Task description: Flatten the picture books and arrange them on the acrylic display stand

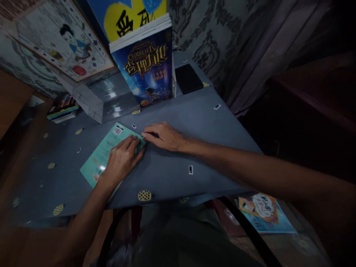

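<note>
A thin teal book [104, 146] lies on the table with its printed, barcoded face up, turned at a slant. My left hand [122, 155] rests on it with fingers stretched over the cover toward the right-hand edge, thumb a little apart. At the book's upper right corner is my right hand [164, 136], its thumb and fingertips pinched together on that corner. The palm side of both hands is hidden.
The table's grey-blue cloth [167, 178] has a pineapple print. Behind stand a dark blue book [150, 70] in a clear acrylic stand [90, 104], and a picture book [75, 48]. A black tablet-like slab [189, 78] lies right; stacked books [62, 107] lie left. Another book [264, 213] lies below.
</note>
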Demonstrator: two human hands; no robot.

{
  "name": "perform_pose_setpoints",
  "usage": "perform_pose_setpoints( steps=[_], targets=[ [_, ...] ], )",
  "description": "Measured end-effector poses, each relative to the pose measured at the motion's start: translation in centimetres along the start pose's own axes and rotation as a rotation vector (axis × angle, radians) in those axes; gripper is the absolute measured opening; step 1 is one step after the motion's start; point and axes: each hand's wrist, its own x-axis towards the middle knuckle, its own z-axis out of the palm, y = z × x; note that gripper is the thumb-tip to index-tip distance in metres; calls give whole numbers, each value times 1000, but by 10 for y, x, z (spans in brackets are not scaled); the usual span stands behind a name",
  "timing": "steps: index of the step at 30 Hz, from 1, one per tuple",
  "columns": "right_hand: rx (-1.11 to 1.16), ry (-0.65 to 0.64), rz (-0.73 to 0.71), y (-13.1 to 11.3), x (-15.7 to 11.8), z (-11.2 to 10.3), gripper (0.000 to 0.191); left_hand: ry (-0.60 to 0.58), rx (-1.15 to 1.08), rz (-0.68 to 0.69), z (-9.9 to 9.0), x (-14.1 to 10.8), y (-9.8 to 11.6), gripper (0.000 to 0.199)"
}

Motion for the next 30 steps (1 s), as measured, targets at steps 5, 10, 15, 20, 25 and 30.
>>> perform_pose_setpoints(
  steps=[5, 10, 15, 20, 25, 30],
  targets=[
    [130, 42, 64, -2, 0, -1, 32, -13, -25, -19, -1, 2, 0, 23],
    [178, 87, 80, -2, 1, -1, 33, -12, -37, -13, -5, 4, -1, 22],
    [170, 66, 54, -1, 0, -1, 34, -4, -28, 1, -4, 4, -1, 23],
    [163, 81, 52, -1, 0, -1, 34, -4, -6, 1, -4, 4, 1, 24],
    [170, 91, 92, -1, 2, -2, 35, -36, 69, 3, -8, 6, 3, 25],
    [180, 102, 83, 0, 2, -1, 34, -85, 109, 13, -12, 10, 5, 24]
  ],
)
